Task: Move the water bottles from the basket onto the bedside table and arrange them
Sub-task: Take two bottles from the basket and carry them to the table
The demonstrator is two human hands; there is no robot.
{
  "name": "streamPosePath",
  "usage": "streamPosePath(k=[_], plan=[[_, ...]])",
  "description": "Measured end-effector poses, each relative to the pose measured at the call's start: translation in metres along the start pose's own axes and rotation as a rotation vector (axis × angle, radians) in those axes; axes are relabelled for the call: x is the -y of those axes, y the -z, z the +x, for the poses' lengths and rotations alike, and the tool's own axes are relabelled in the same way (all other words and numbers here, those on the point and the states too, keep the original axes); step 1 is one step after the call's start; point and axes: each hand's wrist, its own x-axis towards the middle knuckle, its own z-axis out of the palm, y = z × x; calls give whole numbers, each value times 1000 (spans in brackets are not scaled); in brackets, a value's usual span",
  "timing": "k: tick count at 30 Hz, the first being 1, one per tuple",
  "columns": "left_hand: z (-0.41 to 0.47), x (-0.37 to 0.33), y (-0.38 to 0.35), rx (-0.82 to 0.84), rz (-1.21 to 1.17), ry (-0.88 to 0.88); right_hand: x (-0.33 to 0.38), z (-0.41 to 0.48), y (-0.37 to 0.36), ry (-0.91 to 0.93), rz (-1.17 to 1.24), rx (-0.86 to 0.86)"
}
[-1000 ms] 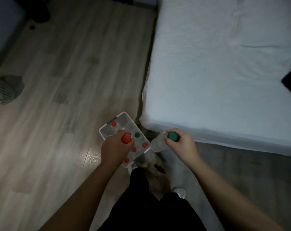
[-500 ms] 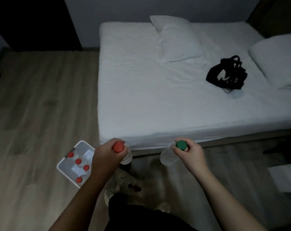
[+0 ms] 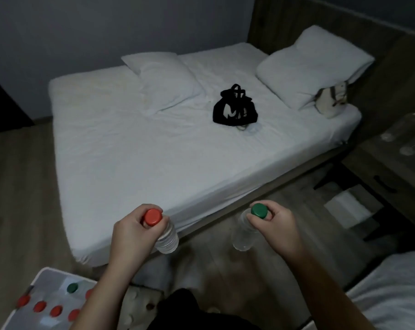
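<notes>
My left hand (image 3: 130,236) grips the neck of a clear water bottle with a red cap (image 3: 166,239), held upright above the floor near the bed's corner. My right hand (image 3: 276,228) grips a second clear bottle with a green cap (image 3: 243,236) by its neck. The white basket (image 3: 47,277) sits on the floor at the bottom left and holds several more bottles, most red-capped (image 3: 56,310), one green-capped (image 3: 72,287). The dark wooden bedside table (image 3: 392,163) stands at the right edge; faint clear bottles (image 3: 406,151) seem to stand on it.
A white bed (image 3: 154,151) fills the middle, with two pillows (image 3: 163,79), a black bag (image 3: 235,108) and a pale bag (image 3: 330,101). Wooden floor runs between the bed and me. White cloth (image 3: 392,303) lies at the bottom right. My dark-clothed legs are below.
My left hand has lifted the red-capped bottle out of the basket. My view has swung up and right, bringing the whole bed and the bedside table into sight. Both bottles stay gripped.
</notes>
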Motion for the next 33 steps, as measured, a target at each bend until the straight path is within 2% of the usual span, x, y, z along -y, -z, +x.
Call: streamPosePath(k=[9, 17, 20, 25, 29, 33], plan=[[46, -60, -82, 253, -61, -98, -31, 19, 67, -124, 13, -208], [126, -116, -187, 501, -6, -266, -62, 82, 126, -257, -147, -319], [159, -146, -221, 620, 67, -379, -65, 105, 138, -338, -94, -415], [215, -197, -285, 763, 99, -547, -66, 150, 166, -355, -39, -621], [238, -223, -327, 846, 117, -658, -74, 172, 179, -384, -13, -711], [250, -244, -360, 892, 94, -679, -84, 185, 197, -417, 77, -757]])
